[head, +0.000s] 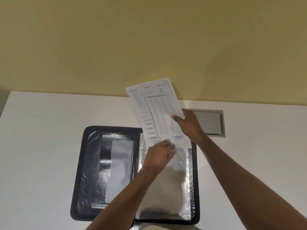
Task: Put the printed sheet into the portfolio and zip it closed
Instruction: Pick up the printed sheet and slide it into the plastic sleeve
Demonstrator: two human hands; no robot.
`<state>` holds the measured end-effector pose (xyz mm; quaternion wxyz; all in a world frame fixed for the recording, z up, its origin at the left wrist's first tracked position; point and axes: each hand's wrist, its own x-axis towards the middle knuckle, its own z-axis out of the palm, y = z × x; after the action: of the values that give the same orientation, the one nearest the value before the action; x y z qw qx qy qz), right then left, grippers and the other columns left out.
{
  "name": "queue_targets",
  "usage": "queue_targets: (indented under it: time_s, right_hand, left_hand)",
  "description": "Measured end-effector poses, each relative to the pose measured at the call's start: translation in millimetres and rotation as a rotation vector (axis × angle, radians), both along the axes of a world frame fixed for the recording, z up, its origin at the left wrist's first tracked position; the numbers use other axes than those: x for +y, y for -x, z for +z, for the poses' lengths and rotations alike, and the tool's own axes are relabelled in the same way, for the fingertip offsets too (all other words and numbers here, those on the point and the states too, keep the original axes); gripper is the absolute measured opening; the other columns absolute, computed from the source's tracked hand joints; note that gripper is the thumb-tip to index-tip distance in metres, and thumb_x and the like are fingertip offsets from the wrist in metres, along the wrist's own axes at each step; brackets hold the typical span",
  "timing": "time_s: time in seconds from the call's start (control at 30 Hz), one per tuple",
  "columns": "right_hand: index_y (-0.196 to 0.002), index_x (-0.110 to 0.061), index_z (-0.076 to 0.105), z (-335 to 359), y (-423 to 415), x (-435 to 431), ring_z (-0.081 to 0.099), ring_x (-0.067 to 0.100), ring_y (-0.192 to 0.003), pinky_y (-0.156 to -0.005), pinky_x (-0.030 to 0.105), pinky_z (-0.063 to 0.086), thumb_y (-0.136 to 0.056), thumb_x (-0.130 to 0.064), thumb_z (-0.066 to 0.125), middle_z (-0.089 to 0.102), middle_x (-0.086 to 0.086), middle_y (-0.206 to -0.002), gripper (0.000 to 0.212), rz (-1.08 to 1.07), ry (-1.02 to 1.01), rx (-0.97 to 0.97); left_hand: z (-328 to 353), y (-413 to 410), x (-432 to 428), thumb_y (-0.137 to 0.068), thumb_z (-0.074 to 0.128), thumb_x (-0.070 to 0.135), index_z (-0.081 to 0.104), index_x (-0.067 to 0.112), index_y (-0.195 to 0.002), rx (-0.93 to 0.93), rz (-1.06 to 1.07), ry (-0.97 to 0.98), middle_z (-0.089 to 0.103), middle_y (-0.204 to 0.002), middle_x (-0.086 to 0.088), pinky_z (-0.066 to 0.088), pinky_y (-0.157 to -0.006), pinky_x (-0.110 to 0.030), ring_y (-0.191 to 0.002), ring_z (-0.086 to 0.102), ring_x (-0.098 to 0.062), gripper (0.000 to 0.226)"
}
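The black zip-around portfolio (106,171) lies open flat near the front edge of the white surface (41,130), spine running front-to-back. Left half shows a dark glossy pocket panel; right half carries clear plastic sleeves (167,185), which look empty from here.

The white printed sheet w/ a grid of small type (154,110) is held up over the far right corner of the portfolio, long axis tilted slightly left of upright, bottom edge just meeting the top opening of the sleeves.

Right hand (187,125): grip pinching the sheet's right edge, thumb on the printed face, other fingers behind. Left hand (161,153): fingers curled at the sleeve mouth below the sheet's bottom edge, apparently pinching the plastic to hold it open; exact contact can't be told.

Sheet lies directly above the left hand, so the coming move is probably a straight slide down along its long axis into the sleeve. Zip not yet started.

A grey metal cable hatch (214,123) sits recessed in the surface near the back edge, behind the right hand.
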<state>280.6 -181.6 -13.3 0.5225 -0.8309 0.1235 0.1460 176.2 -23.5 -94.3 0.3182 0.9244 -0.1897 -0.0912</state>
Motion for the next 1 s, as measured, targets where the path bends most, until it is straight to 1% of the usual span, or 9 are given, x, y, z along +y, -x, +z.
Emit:
queue_targets:
  time_s: [0.13,0.3,0.43,0.5,0.6,0.73,0.8,0.87,1.0]
  right_hand:
    - [-0.127,-0.02,0.07,-7,-1,0,0.072,0.002,-0.095,-0.073,0.01,0.053,-0.095,-0.027,0.068,0.076,-0.006,-0.113,0.033,0.017,-0.028,0.009]
    - [-0.126,-0.019,0.07,-10,-5,3,0.072,0.004,-0.093,-0.075,0.019,0.056,-0.096,-0.025,0.067,0.076,-0.005,-0.111,0.031,0.044,-0.048,0.011]
    - [-0.128,-0.015,0.068,-12,-7,7,0.072,0.015,-0.098,-0.076,0.019,0.055,-0.097,-0.022,0.066,0.074,0.001,-0.118,0.032,0.048,-0.052,0.009]
    - [-0.129,-0.013,0.068,-15,-8,8,0.071,0.018,-0.1,-0.076,0.018,0.054,-0.097,-0.021,0.067,0.073,0.004,-0.119,0.033,0.042,-0.048,0.015]
    - [-0.13,-0.011,0.067,-19,-10,10,0.071,0.021,-0.102,-0.079,0.021,0.055,-0.097,-0.02,0.067,0.073,0.007,-0.121,0.034,0.023,-0.042,0.026]
    - [-0.132,-0.011,0.065,-22,-12,12,0.07,0.025,-0.107,-0.09,0.036,0.059,-0.097,-0.019,0.067,0.071,0.008,-0.124,0.036,0.013,-0.024,0.044]
    - [-0.132,-0.011,0.065,-24,-13,14,0.069,0.025,-0.109,-0.093,0.039,0.058,-0.097,-0.019,0.067,0.071,0.008,-0.125,0.036,0.003,-0.038,0.059]
    - [-0.132,-0.01,0.065,-24,-14,16,0.069,0.025,-0.109,-0.092,0.037,0.058,-0.097,-0.018,0.067,0.071,0.009,-0.125,0.036,0.001,-0.037,0.064]
    - [-0.131,-0.01,0.066,-27,-14,18,0.07,0.026,-0.109,-0.093,0.039,0.059,-0.096,-0.018,0.067,0.071,0.008,-0.124,0.035,0.005,-0.021,0.064]
  left_hand:
    - [5,7,-21,-0.097,0.061,0.034,0.067,0.024,-0.101,0.019,0.013,-0.023,0.064,-0.102,0.008,0.047,-0.061,-0.03,-0.086,0.064,-0.02,0.013]
    - [15,10,-44,-0.096,0.059,0.03,0.064,0.021,-0.092,0.042,0.086,-0.042,0.063,-0.095,0.006,0.047,-0.057,-0.032,-0.077,0.064,-0.024,0.011]
    - [27,11,-58,-0.094,0.063,0.031,0.062,0.021,-0.089,0.039,0.101,-0.097,0.068,-0.086,0.002,0.045,-0.055,-0.033,-0.073,0.066,-0.026,0.011]
    - [32,11,-62,-0.095,0.056,0.032,0.062,0.022,-0.087,0.033,0.123,-0.124,0.068,-0.081,0.002,0.043,-0.055,-0.032,-0.07,0.066,-0.026,0.014]
    - [39,12,-66,-0.095,0.04,0.033,0.064,0.023,-0.085,0.012,0.164,-0.173,0.068,-0.075,0.003,0.041,-0.052,-0.029,-0.065,0.067,-0.023,0.027]
    - [47,12,-67,-0.093,0.061,0.026,0.068,0.025,-0.088,0.125,0.172,-0.241,0.067,-0.069,0.003,0.047,-0.049,-0.029,-0.058,0.066,-0.02,0.009]
    - [49,13,-67,-0.089,0.069,0.027,0.069,0.025,-0.088,0.192,0.18,-0.243,0.066,-0.064,0.003,0.049,-0.046,-0.028,-0.052,0.066,-0.018,0.002]
    - [52,13,-68,-0.088,0.072,0.028,0.069,0.026,-0.089,0.222,0.201,-0.256,0.065,-0.061,0.003,0.05,-0.045,-0.028,-0.049,0.066,-0.017,0.004]
    - [56,12,-70,-0.074,0.085,0.023,0.072,0.025,-0.08,0.149,0.183,-0.286,0.065,-0.059,0.004,0.043,-0.04,-0.025,-0.046,0.063,-0.017,0.014]
